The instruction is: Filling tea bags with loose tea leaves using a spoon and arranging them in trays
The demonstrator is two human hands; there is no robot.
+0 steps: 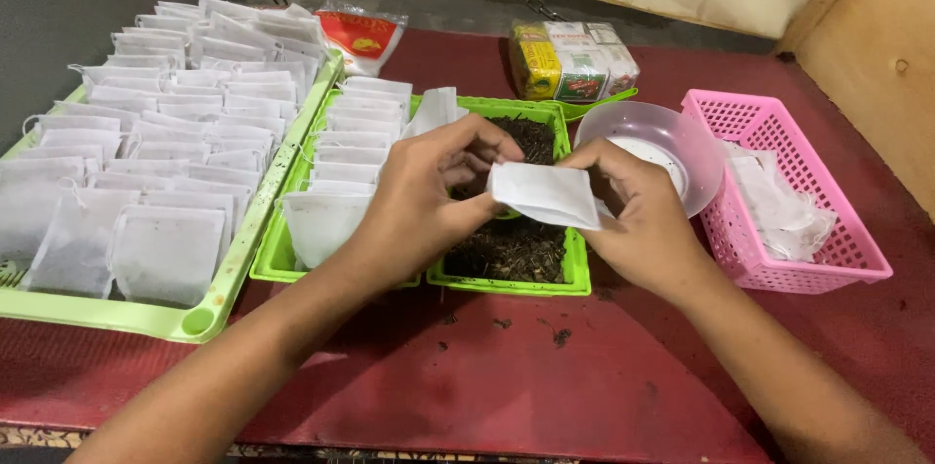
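Two bare hands are working over a red table point(506, 376), sharing one small white bag point(545, 195) held just above a green tray point(575, 274) of dark loose tea point(511, 245). The left hand point(429, 196) is pinching the bag's near edge, thumb lying under it and fingers curling over the top. The right hand point(638, 216) is gripping the bag's other end, fingers pressed together on it from behind.

Just left of the tea, in a second green tray point(276, 264), white bags are standing in a row, with one larger bag point(321, 222) leaning at the front. Farther left, a big pale-green tray point(185, 320) is carrying rows of filled bags point(166, 162) lying flat and overlapping.

Behind the right hand, a clear plastic bowl point(654, 148) is sitting tilted toward the camera, touching a pink basket point(779, 201) holding a loose heap of empty white bags. At the back of the table, a yellow, green and white box pack point(573, 60) is resting beside a red-and-clear packet point(362, 36). Dark crumbs point(557, 334) of tea are lying scattered on the table in front of the trays.
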